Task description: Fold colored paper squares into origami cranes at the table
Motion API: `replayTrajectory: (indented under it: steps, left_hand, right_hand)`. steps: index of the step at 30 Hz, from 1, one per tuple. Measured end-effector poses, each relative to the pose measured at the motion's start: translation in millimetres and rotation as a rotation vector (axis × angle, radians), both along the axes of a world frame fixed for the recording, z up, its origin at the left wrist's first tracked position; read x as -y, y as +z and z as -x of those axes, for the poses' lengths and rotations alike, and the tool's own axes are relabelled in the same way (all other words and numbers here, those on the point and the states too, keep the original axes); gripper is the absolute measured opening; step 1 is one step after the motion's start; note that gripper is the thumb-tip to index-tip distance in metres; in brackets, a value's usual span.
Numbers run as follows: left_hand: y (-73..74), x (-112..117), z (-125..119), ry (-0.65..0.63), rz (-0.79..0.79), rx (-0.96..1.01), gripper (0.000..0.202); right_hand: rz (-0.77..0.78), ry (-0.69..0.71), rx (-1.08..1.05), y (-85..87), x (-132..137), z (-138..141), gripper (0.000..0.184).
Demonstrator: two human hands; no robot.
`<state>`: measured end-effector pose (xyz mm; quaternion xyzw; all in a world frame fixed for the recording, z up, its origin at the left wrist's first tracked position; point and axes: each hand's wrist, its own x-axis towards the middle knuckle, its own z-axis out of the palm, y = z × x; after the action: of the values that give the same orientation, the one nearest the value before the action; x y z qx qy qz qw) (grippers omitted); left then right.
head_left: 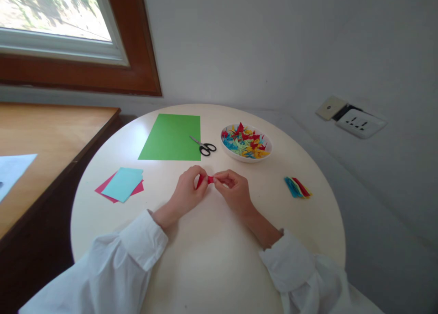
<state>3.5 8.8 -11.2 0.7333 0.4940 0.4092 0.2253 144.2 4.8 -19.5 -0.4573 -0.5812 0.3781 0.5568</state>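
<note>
A person in white sleeves works at a round white desk (205,268), both hands near its middle. The left hand (189,186) pinches a small red paper piece (211,180) between thumb and fingers, and the right hand (234,188) grips the right end of it in the same way. The piece sits just above the desk or against it; the fingers cover much of it, so its exact folded form is hard to make out.

Beyond the hands, on the far left, a green sheet (167,138) lies flat. Black-handled scissors (204,146) rest across its right edge, blades pointing far and left. Right of them stands a white bowl (246,159) filled with folded multicoloured paper shapes (244,141). Light blue paper (122,184) overlaps red paper (138,188) on the left, and a bundle of coloured folded paper (297,187) lies on the right.
</note>
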Motion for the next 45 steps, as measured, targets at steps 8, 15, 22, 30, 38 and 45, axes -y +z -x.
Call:
replayTrajectory:
  steps: [8, 15, 22, 30, 38, 45]
  left_hand:
    - [-4.0, -0.8, 0.7, -0.014, -0.075, -0.075, 0.007]
    - [-2.1, -0.5, 0.4, -0.030, -0.096, -0.114, 0.009]
    - [-5.2, -1.8, 0.6, -0.025, -0.069, -0.099, 0.014]
    - [-6.2, -2.1, 0.6, -0.044, -0.065, -0.103, 0.024]
    - [-6.9, -2.5, 1.1, -0.039, -0.076, -0.104, 0.025]
    - [-6.8, -2.6, 0.9, -0.027, -0.078, -0.107, 0.024]
  right_hand:
    - [0.021, -0.016, 0.027, 1.1, 1.3, 1.2, 0.005]
    - [0.014, -0.011, 0.035, 1.4, 1.5, 1.4, 0.005]
    - [0.025, -0.019, 0.039, 3.3, 2.3, 1.9, 0.005]
    - [0.036, -0.018, 0.050, 3.4, 1.9, 1.5, 0.005]
    - [0.057, -0.040, -0.032, 2.5, -1.1, 2.0, 0.014]
    - [0.017, -0.037, -0.032, -1.3, -2.0, 0.9, 0.011]
